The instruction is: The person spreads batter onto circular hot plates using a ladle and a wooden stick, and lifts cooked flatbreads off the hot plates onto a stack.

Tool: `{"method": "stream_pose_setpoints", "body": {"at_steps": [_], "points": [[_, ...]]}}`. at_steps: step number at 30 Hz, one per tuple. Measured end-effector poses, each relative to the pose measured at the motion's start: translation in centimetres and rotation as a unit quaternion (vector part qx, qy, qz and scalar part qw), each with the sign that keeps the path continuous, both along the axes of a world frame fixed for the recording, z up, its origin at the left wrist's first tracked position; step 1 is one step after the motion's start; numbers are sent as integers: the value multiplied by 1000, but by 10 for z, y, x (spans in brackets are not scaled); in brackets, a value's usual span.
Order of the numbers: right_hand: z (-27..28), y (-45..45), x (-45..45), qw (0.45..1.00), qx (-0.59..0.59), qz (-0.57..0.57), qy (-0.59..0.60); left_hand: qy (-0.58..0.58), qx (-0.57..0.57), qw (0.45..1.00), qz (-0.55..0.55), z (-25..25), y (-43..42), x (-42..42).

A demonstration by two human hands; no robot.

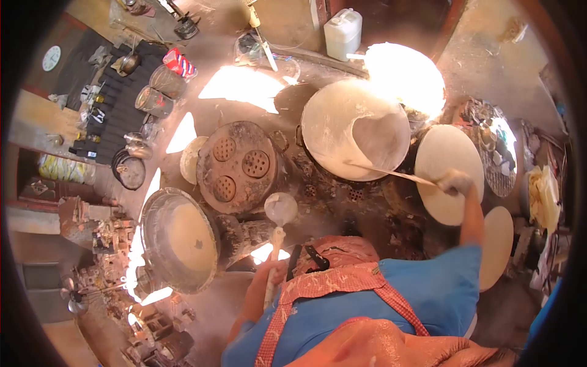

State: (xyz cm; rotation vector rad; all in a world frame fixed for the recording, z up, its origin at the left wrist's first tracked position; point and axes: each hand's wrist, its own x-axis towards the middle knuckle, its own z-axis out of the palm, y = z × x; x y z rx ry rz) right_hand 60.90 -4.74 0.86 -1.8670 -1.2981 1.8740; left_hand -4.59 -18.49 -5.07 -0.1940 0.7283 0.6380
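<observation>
My right hand (455, 183) is closed around a long thin wooden stick (400, 175) on the right. The stick's far tip reaches the front rim of a wide round pot (318, 150). A pale, smooth surface fills much of the pot, with a curved edge around a darker hollow at its right. Behind my right hand stands a large pale round disc (443, 150). My left hand (276, 269) grips the handle of a ladle (281, 209), held upright near my apron (330, 284). Its round bowl is uppermost, close to a round stove top.
The stove top (235, 131) has several perforated inserts. A wide metal basin (211, 263) holds pale liquid at left. Another pale disc (498, 244) stands at right. A white jug (343, 37) and buckets (153, 101) are farther back. Sunlit patches glare on the floor.
</observation>
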Motion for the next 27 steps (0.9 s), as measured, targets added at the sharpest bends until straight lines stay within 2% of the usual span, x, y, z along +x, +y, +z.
{"method": "stream_pose_setpoints", "body": {"at_steps": [2, 4, 5, 6, 7, 8, 9, 10, 11, 12, 15, 17, 20, 21, 22, 23, 24, 25, 27], "points": [[-29, -97, 23, 986, -16, -147, 79, 16, -15, 999, -29, 11, 11, -17], [0, -154, -56, 949, 17, -284, 137, 71, -51, 995, -55, 26, 16, -31], [-30, -166, -101, 934, 146, -322, 51, 94, -68, 991, -65, 31, 15, -37], [-8, -166, -159, 921, 76, -379, 53, 80, -64, 992, -76, 31, 17, -43], [-14, -156, -211, 914, 130, -383, -15, 66, -62, 992, -84, 30, 19, -46], [-50, -145, -251, 895, 237, -378, -31, -62, 12, 993, -104, 3, 16, -63], [-86, -134, -285, 876, 278, -389, -63, -90, 6, 991, -101, 5, 15, -64], [-86, -117, -324, 872, 285, -393, -68, -116, 1, 988, -97, 10, 16, -63], [-123, -99, -343, 866, 339, -335, -152, -141, -5, 986, -92, 14, 16, -61], [-110, -86, -356, 872, 324, -234, -281, -129, 8, 986, -104, 16, 16, -62], [-112, -101, -338, 843, 285, -183, -417, -124, 93, 977, -149, 0, 5, -79], [-90, -125, -310, 834, 172, -172, -496, -167, 74, 974, -130, 16, -2, -78], [-76, -127, -297, 827, 228, -294, -422, -170, 91, 973, -129, 7, -11, -86], [-89, -110, -307, 797, 308, -378, -356, -160, 106, 973, -131, -3, -15, -90], [-72, -90, -324, 813, 276, -397, -323, -158, 72, 978, -112, 3, -17, -84], [-112, -67, -328, 832, 296, -377, -277, -149, 67, 981, -105, 5, -21, -76], [-114, -67, -342, 823, 354, -314, -314, -137, 66, 984, -96, 8, -23, -72], [-101, -75, -345, 848, 343, -199, -352, -120, 66, 987, -87, 12, -23, -72], [-96, -98, -325, 857, 309, -222, -349, -133, 127, 977, -111, 8, -26, -75]]}}
